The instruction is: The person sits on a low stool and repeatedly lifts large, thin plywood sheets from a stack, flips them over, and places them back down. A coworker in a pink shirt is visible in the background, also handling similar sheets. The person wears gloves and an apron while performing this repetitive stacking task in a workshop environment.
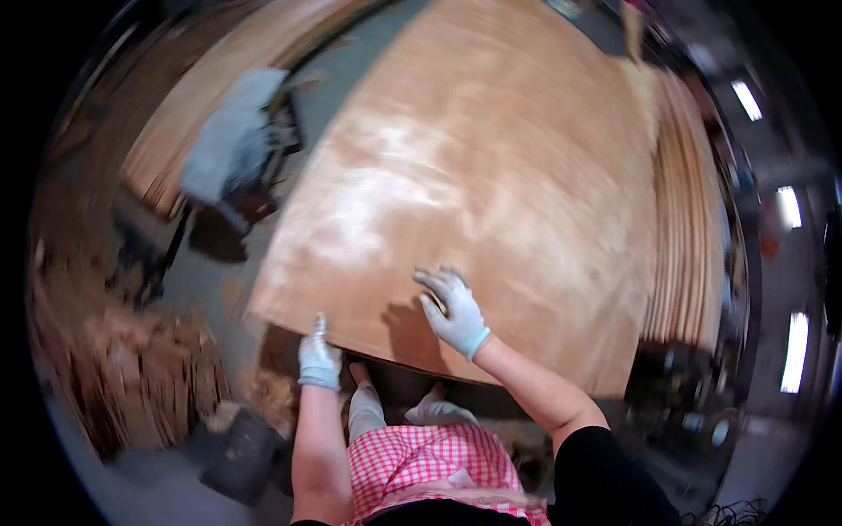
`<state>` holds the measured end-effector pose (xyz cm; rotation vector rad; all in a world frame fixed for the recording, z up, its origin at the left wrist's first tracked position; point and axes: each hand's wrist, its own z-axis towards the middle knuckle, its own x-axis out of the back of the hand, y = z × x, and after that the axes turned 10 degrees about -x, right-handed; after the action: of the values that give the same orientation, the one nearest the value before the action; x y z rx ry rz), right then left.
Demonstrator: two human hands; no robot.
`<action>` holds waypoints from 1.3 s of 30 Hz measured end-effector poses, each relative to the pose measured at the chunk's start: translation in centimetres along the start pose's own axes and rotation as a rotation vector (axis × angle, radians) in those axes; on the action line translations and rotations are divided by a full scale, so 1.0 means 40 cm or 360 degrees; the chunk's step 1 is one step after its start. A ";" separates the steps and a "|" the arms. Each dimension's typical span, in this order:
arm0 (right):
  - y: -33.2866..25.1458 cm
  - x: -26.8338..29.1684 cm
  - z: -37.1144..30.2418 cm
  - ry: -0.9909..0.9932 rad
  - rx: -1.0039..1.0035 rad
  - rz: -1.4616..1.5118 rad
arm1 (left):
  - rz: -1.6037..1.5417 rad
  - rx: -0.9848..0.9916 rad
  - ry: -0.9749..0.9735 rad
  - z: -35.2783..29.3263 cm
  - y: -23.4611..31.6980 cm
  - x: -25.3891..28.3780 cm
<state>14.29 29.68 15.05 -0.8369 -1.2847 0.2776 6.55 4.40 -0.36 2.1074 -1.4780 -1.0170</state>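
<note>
A large, pale brown wood veneer sheet [491, 202] spreads out in front of me, its near edge just ahead of my body. My left hand [319, 358], in a whitish glove, grips that edge near its left corner. Its thumb points up at the sheet's top face, and the fingers are largely hidden. Over the near middle part of the sheet, my right hand [454, 316] wears a similar glove with its thumb apart from the bent fingers. A shadow falls beside it on the wood. Motion blur softens the picture.
At the right stands a thick stack of veneer sheets [688, 219]. Another long stack [224, 88] lies at the far left, with a grey-blue covered object [230, 131] beside it. Broken veneer scraps [149, 377] are piled at the lower left. Someone's arm [631, 31] shows at the far edge.
</note>
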 end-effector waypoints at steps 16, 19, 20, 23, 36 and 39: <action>0.848 0.371 -1.171 0.2454 -0.1274 0.2977 | 0.1598 -0.1016 -0.0815 -0.012 0.297 -0.021; 0.909 0.405 -1.099 0.2423 -0.1487 0.3013 | 0.0855 -0.0315 -0.0400 0.055 0.188 -0.012; 0.920 0.396 -1.082 0.2509 -0.1461 0.2954 | 0.0696 -0.0146 -0.0247 0.071 0.148 -0.010; 0.964 0.377 -1.086 0.2672 -0.1567 0.2552 | 0.0632 0.0067 -0.0164 0.075 0.064 -0.035; 1.069 0.637 -1.236 0.2363 -0.1555 0.2811 | 0.0493 -0.0043 -0.0168 0.003 0.155 -0.081; 1.071 0.699 -1.245 0.2089 -0.1643 0.2530 | 0.0487 -0.0186 -0.0297 0.000 0.164 -0.088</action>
<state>79.48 56.66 4.05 -2.2578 0.8302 0.1697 1.63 5.13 5.17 1.6789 -1.7186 -1.1713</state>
